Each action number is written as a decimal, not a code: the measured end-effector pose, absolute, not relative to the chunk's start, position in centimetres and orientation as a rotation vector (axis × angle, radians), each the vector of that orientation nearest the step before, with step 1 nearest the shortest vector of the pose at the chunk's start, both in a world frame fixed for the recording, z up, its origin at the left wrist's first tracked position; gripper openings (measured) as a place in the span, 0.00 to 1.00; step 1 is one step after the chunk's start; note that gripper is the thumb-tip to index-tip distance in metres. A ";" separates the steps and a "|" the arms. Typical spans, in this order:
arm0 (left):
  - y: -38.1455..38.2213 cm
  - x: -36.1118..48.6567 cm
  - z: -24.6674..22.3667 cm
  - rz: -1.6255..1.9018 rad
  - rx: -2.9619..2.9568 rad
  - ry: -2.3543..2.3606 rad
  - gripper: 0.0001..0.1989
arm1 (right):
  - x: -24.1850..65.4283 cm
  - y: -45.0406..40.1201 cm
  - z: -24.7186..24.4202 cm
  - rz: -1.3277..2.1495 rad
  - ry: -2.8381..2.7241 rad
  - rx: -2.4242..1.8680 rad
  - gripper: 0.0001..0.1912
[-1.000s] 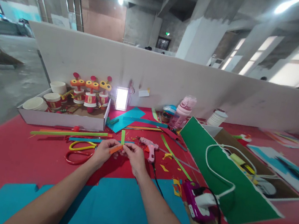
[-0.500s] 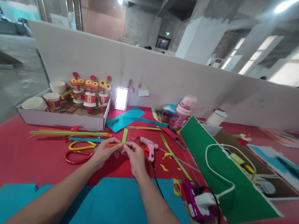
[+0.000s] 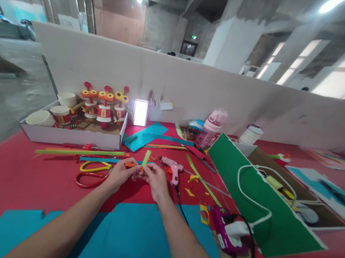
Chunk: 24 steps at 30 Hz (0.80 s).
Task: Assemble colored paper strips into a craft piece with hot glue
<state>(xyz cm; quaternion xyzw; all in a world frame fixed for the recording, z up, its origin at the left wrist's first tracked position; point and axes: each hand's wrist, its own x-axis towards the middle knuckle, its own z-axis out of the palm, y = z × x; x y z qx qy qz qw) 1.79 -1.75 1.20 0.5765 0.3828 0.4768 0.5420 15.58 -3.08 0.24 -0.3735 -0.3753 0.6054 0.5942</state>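
My left hand [image 3: 122,176] and my right hand [image 3: 156,180] meet over the red tabletop, fingers pinched together. Between the fingertips a green paper strip [image 3: 146,157] sticks up, tilted to the right. An orange paper strip [image 3: 130,165] crosses it and lies along the left fingers; the crossing point is mostly hidden by the fingertips. Just right of my hands lies a pink hot glue gun [image 3: 173,167]. Scissors with red and yellow handles [image 3: 90,180] rest to the left, their blades hidden behind my left hand.
A white box [image 3: 77,138] with paper cups and several paper-cup figures [image 3: 104,110] stands back left. At right are a green-sided box [image 3: 259,202], a purple power strip [image 3: 228,237] and a pink bottle [image 3: 211,129]. Blue sheets [image 3: 126,236] lie under my forearms.
The green strip, upright half a second ago, now leans to the right. Both hands stay in nearly the same place, still pinching the strips.
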 end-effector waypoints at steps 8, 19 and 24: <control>-1.9 2.0 1.6 1.092 1.348 0.892 0.13 | 15.7 -2.8 -0.1 1.346 -0.900 -0.874 0.15; -1.7 1.5 1.3 1.066 1.348 0.856 0.13 | 16.3 -3.0 0.9 1.314 -0.993 -1.018 0.16; -1.3 0.6 2.3 1.147 1.344 0.899 0.14 | 16.5 -3.0 0.5 1.271 -1.176 -1.070 0.11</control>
